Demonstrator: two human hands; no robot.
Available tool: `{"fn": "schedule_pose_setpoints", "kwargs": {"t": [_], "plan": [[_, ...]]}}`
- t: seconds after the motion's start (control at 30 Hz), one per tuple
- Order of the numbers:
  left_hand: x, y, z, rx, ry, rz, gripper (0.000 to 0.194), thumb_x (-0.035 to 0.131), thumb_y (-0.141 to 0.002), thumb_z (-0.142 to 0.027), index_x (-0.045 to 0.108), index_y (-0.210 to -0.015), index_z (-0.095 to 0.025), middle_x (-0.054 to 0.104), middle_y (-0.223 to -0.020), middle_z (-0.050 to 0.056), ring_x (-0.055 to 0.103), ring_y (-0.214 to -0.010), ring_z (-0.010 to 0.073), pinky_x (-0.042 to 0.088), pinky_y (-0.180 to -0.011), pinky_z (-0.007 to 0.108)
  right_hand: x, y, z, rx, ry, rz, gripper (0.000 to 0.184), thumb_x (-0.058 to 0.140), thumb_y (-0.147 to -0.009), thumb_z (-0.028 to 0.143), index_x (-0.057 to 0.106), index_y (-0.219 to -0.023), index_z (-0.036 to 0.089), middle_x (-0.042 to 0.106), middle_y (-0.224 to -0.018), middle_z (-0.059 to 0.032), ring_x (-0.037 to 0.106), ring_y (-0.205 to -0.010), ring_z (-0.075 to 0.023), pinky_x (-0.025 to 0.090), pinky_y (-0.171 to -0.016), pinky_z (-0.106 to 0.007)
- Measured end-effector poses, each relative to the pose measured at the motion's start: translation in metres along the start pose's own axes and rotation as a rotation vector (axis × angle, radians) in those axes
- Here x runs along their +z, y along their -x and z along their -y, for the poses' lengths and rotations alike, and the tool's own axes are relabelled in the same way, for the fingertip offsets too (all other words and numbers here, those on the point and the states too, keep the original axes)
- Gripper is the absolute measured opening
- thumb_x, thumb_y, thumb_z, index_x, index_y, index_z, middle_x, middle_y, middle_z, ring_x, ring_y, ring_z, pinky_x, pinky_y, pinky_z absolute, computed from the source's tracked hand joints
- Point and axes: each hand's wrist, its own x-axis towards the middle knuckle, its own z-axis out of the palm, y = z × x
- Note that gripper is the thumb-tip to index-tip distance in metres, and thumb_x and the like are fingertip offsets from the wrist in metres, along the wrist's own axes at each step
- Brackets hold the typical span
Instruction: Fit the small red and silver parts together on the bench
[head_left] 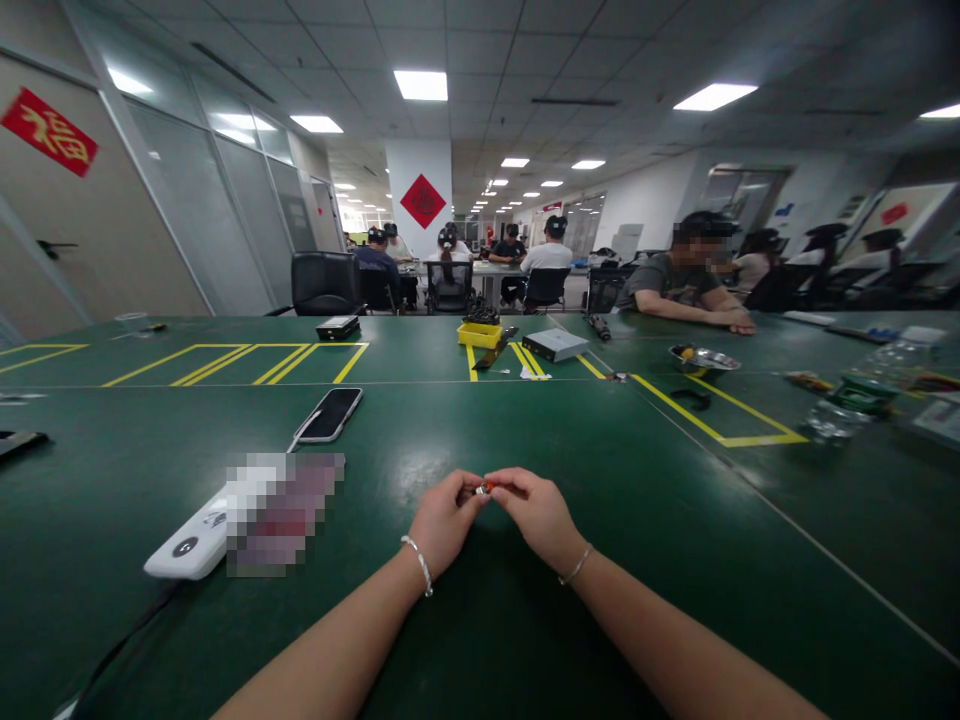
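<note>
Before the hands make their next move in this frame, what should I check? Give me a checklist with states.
1. Bare left hand pinching the small orange-and-white object: ok.
2. Bare right hand pinching it too: ok.
3. Object's parts properly aligned: cannot tell, too small and partly hidden by fingers.
4. Dark-screened rectangular smartphone apart from both hands: ok.
5. Long white plastic device apart from the left hand: ok.

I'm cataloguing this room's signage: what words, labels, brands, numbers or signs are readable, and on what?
"福" on the red sign, on the left door.
Red diamond on the white column: its character is too blurred to read.
White device: marks too small.
Green label on the bottle: too blurred.
</note>
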Motion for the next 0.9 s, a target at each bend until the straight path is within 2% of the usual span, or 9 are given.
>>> {"fn": "schedule_pose_setpoints", "kwargs": {"t": [0.17, 0.3, 0.53, 0.63, 0.9], "plan": [[-0.004, 0.001, -0.006, -0.009, -0.096, -0.077, 0.014, 0.048, -0.073, -0.028, 0.056, -0.080, -0.019, 0.060, -0.070, -0.001, 0.053, -0.063, 0.0123, 0.039, -0.059, 0.023, 0.008, 0.007, 0.003, 0.011, -0.060, 0.014, 0.039, 0.048, -0.067, 0.019, 0.053, -0.106, 0.018, 0.057, -0.104, -0.0061, 0.054, -0.093, -0.0167, 0.039, -0.087, -0.033], [-0.005, 0.002, -0.008, -0.029, -0.166, -0.096, 0.014, 0.049, -0.073, -0.029, 0.057, -0.078, -0.019, 0.060, -0.068, -0.001, 0.053, -0.062, 0.0129, 0.038, -0.058, 0.023, 0.010, 0.008, 0.000, 0.010, -0.079, 0.031, 0.042, 0.047, -0.068, 0.018, 0.050, -0.110, 0.020, 0.054, -0.108, -0.0049, 0.051, -0.098, -0.0172, 0.037, -0.090, -0.035], [-0.003, 0.002, -0.001, -0.049, -0.200, -0.106, 0.017, 0.046, -0.074, -0.033, 0.056, -0.078, -0.019, 0.060, -0.069, 0.000, 0.054, -0.063, 0.0134, 0.038, -0.058, 0.024, 0.012, 0.012, -0.006, -0.051, 0.034, 0.022, 0.040, 0.047, -0.069, 0.020, 0.052, -0.109, 0.020, 0.053, -0.111, -0.0041, 0.049, -0.101, -0.0171, 0.035, -0.092, -0.035], [-0.004, 0.002, 0.000, -0.045, -0.215, -0.097, 0.017, 0.046, -0.074, -0.033, 0.056, -0.079, -0.019, 0.059, -0.069, 0.000, 0.053, -0.063, 0.0133, 0.038, -0.058, 0.024, 0.011, 0.012, -0.004, -0.055, 0.013, 0.038, 0.038, 0.048, -0.069, 0.021, 0.053, -0.107, 0.020, 0.053, -0.110, -0.0043, 0.049, -0.100, -0.0169, 0.035, -0.092, -0.035], [0.002, 0.004, -0.006, 0.023, -0.317, -0.027, 0.011, 0.049, -0.073, -0.029, 0.053, -0.079, -0.020, 0.059, -0.076, 0.001, 0.054, -0.072, 0.0152, 0.039, -0.065, 0.026, 0.009, 0.001, -0.003, 0.149, -0.269, -0.028, 0.026, 0.061, -0.058, 0.029, 0.057, -0.080, 0.015, 0.063, -0.080, -0.0054, 0.059, -0.074, -0.0160, 0.046, -0.072, -0.032]]}}
